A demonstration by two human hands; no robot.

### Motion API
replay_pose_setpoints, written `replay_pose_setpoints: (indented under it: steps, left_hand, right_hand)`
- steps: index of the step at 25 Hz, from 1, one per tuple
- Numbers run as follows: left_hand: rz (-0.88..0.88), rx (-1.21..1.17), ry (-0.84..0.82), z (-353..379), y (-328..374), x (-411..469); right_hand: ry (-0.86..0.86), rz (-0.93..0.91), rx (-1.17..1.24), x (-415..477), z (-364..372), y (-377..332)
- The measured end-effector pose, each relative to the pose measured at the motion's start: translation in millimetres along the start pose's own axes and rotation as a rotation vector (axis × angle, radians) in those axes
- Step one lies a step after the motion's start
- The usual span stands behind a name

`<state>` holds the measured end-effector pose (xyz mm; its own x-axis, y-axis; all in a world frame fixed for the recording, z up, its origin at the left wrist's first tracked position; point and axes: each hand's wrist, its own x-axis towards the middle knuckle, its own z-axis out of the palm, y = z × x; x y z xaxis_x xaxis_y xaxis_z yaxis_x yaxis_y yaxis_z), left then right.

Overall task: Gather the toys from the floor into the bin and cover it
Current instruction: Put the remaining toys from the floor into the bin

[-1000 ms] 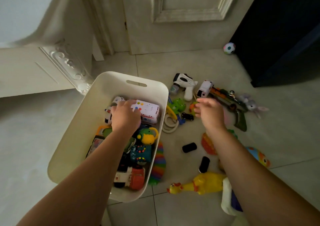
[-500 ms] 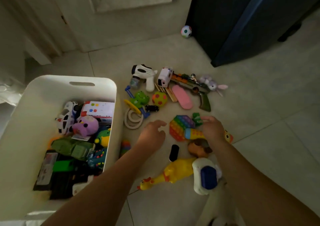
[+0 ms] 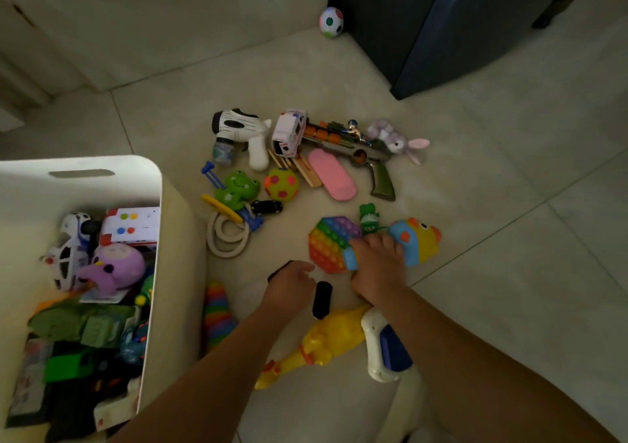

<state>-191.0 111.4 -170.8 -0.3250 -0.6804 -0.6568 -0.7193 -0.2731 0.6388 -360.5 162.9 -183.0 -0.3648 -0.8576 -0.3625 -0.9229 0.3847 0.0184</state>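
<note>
One fish toy (image 3: 416,242) lies crosswise, head rightward, gripped by the right hand (image 3: 377,266).

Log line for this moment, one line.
phase: gathering | left hand: at black piece | right hand: grips fish toy | bin: uncovered, toys inside

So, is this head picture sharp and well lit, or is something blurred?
Head view: dim and flat overall, no glare; the bin holds dark, smeared toys at lower left; the frog and mid-floor toys are sharper; the cabinet at upper right is nearly black; tile lines look almost straight.
</note>
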Motion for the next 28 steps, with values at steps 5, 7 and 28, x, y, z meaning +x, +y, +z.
replay_pose_setpoints:
  steps: [5, 7, 28]
  left_hand:
    - [-0.256, -0.550, -0.089, -3, 16, -9]
    - [-0.373, -0.813, -0.165, -14, 27, -19]
    - [-0.251, -1.091, -0.313, -84, 15, -68]
  right_hand:
    - [0.217, -0.048, 0.042, -12, -7, -1]
    - [0.441, -0.134, 0.078, -19, -17, -7]
    - [-0.285, -0.417, 0.053, -87, -1, -15]
